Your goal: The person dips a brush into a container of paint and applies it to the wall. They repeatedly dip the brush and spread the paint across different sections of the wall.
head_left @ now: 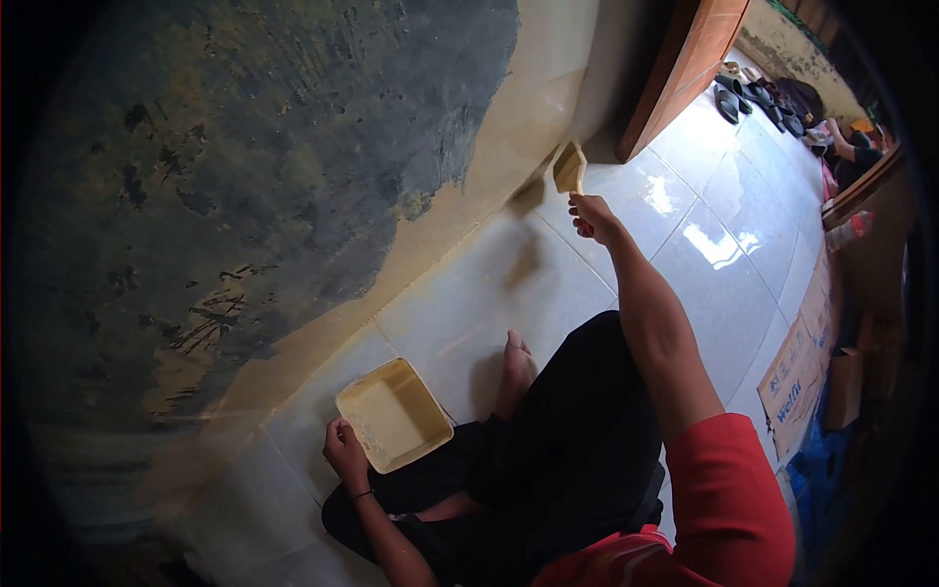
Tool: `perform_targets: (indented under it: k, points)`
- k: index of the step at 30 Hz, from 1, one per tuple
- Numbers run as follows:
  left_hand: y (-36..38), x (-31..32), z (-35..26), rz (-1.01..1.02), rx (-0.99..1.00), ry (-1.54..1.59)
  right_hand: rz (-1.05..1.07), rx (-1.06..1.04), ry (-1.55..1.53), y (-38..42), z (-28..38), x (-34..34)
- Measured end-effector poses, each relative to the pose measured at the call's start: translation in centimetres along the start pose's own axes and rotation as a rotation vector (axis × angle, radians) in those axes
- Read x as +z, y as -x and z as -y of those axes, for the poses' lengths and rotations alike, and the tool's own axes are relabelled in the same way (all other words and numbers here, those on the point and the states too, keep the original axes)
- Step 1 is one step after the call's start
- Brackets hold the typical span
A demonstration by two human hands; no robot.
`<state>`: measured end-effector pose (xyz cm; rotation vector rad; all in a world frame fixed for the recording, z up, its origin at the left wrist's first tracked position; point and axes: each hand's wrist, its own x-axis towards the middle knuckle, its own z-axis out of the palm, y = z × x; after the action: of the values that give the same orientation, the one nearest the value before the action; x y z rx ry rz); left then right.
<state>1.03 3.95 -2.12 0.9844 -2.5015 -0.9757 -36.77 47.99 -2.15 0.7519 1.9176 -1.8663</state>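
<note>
My right hand [591, 217] reaches out at the end of a straight arm, its fingers closed round the handle of a beige flat-headed tool [569, 168]. The broad head of that tool is up against the foot of the wall, close to the door's edge. Nearer my body, my left hand [344, 452] grips the near left rim of a square cream tub [430, 416]. The tub tilts beside my bent leg, with a pale beige layer on its bottom. Ahead of me the wall [323, 147] shows a large dark grey-green patch bordered by beige.
An open wooden door [675, 83] stands beyond my right hand. Shoes [734, 98] lie on the tiled floor [685, 230] past it, near part of another person [851, 147]. Flattened cardboard [797, 377] lies at right. My bare foot [518, 367] rests near the wall.
</note>
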Motion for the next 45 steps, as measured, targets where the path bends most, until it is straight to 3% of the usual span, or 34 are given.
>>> perform_targets:
  k: [1, 5, 7, 13, 20, 29, 35, 37, 45]
  points:
    - [0.0, -0.1, -0.1, -0.005, 0.002, -0.012, -0.11, -0.027, 0.061, 0.1, 0.2, 0.3]
    - [0.0, 0.0, -0.2, -0.008, 0.003, -0.01, -0.229, -0.033, 0.215, -1.7, -0.8, 0.4]
    - [0.0, 0.0, -0.3, -0.005, 0.0, -0.021, -0.342, -0.124, 0.578, -1.4, -0.9, 0.4]
    - [0.1, -0.1, -0.9, -0.004, 0.0, -0.039, -0.448, -0.3, 0.727, -4.9, -2.7, 0.4]
    - [0.2, -0.1, -0.9, -0.003, 0.006, -0.013, -0.462, -0.331, 0.794, -2.7, -2.2, 1.5]
    - [0.1, 0.0, -0.3, -0.01, 0.017, -0.04, -0.434, -0.186, 0.754, -1.4, -1.3, 2.3]
    - [0.1, 0.1, -0.4, -0.007, -0.007, -0.039, -0.443, -0.209, 0.55, -3.1, -1.8, 2.4]
    - [0.0, 0.2, -0.1, -0.007, -0.008, -0.04, -0.418, -0.295, 0.733, -2.1, -1.7, 2.5]
    - [0.0, 0.2, -0.3, -0.012, -0.008, -0.018, -0.376, -0.411, 0.76, -2.8, -3.1, 2.9]
